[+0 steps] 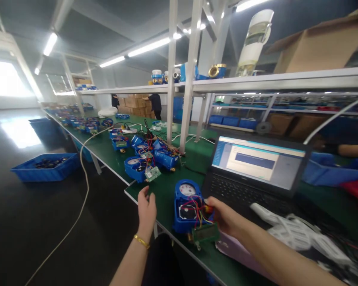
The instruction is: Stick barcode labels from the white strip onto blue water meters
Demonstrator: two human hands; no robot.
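Blue water meter (187, 206) lies low in the middle of the frame, just inside the near edge of the green desk (167, 190); the right hand (223, 216) meets its right side, fingers pinched shut on a small red-orange part (208, 209) where the coloured wires (197, 210) gather; a green circuit board (205, 233) hangs off those wires at the meter's lower end, almost over the desk edge. The left hand (146, 210) is open and relaxed, palm inward, just left of the meter and right at the desk's rim, a gold bracelet (141, 241) on its wrist; bare green shows between it and the meter.

Right of the meter an open laptop (256, 167) stands close, its front corner near the right hand; white strips (298, 234) sprawl at the lower right. Further up the desk, more blue meters (143, 165) cluster near two white posts (191, 75). Left of the desk edge the dark floor (32, 230) lies wide, crossed by a white cable (85, 186); a blue crate (46, 167) sits at the middle left.
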